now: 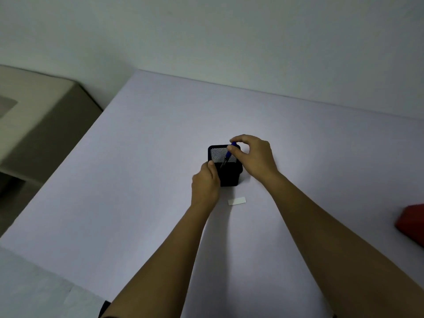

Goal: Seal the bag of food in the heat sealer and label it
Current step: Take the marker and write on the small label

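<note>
A black mesh pen holder (229,173) stands in the middle of the white table (137,180). My left hand (205,183) grips its left side. My right hand (253,156) pinches the top of a blue marker (228,154) that stands tilted inside the holder. A small white label (237,200) lies flat on the table just in front of the holder, between my forearms. No bag of food is in view.
A red object (410,222) pokes in at the right edge of the table. A beige piece of furniture (34,125) stands left of the table, below its level. A pale wall runs behind the table's far edge.
</note>
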Available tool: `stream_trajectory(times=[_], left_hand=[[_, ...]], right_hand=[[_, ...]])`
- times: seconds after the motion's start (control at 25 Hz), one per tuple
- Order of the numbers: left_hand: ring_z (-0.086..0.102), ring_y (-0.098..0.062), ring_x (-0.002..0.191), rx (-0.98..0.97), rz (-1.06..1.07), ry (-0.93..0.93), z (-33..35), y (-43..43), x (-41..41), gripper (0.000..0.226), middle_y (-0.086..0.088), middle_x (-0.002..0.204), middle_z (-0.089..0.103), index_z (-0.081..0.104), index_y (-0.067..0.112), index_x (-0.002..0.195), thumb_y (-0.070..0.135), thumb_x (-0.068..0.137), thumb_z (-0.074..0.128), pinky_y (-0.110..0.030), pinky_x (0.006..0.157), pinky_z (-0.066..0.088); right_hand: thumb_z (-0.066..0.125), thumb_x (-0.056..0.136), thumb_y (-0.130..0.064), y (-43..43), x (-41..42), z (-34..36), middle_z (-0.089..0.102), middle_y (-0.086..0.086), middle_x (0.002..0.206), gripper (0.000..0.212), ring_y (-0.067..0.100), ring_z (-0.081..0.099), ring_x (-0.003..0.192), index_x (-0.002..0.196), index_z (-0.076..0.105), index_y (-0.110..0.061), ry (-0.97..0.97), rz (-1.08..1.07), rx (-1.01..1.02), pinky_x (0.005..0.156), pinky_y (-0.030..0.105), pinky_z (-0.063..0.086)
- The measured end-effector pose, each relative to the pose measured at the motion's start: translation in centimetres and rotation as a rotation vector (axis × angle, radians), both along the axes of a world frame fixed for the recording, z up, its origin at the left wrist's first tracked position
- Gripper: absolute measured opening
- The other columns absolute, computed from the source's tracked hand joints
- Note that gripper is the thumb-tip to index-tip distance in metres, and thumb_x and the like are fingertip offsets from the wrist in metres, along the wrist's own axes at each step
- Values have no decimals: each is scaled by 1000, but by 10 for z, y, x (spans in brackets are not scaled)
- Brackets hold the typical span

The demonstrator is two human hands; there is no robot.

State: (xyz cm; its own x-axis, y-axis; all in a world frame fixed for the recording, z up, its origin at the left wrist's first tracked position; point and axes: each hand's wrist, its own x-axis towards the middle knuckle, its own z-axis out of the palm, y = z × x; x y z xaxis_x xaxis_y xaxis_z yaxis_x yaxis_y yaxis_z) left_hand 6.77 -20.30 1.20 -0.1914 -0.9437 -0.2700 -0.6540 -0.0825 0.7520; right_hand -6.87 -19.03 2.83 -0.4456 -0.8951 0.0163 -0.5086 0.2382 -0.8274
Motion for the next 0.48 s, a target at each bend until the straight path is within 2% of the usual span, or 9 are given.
stream_trajectory(times=[0.16,0.2,0.28,0.32,0.36,0.4,0.48], left_hand=[[52,-29,81,-20,-20,40,1,1,2,45,-17,94,63,55,4,101,32,102,20,-30,68,34],[53,-27,81,-45,-13,83,4,1,3,43,-11,89,62,55,10,93,32,102,20,-30,69,34],[51,-13,78,-158,40,197,21,0,7,37,6,79,54,51,25,80,29,102,22,-25,72,32],[50,-5,82,-219,43,247,30,-2,7,34,12,84,52,55,28,87,27,102,24,-20,76,32],[48,-1,91,-261,-5,275,39,-4,8,32,12,95,53,60,24,102,27,102,28,-15,80,32],[47,-2,99,-284,-98,272,46,-5,6,33,11,106,52,59,17,116,29,101,33,-12,81,33],[51,-6,101,-295,-295,214,54,-4,0,37,7,114,55,53,13,127,33,97,43,-9,81,38]], right_hand=[[67,84,-29,-2,-1,23,70,-5,91,18,1,62,86,97,68,-18,-59,-34,-95,76,8,42],[66,84,-29,-2,-6,33,69,-7,88,17,-2,62,83,96,68,-18,-57,-75,-150,75,5,41],[66,84,-29,-1,-19,57,67,-14,81,15,-10,60,75,94,68,-18,-37,-145,-244,74,3,41],[66,85,-29,1,-25,68,64,-18,78,14,-13,59,72,93,68,-18,-36,-170,-269,75,4,41],[65,85,-29,5,-32,78,62,-21,76,13,-14,58,71,93,68,-18,-46,-193,-285,76,6,42],[64,86,-29,8,-38,87,62,-22,75,13,-12,58,71,93,68,-19,-61,-214,-297,77,9,44],[63,87,-29,16,-47,98,62,-19,76,13,-4,60,72,93,67,-19,-88,-254,-314,76,14,47]])
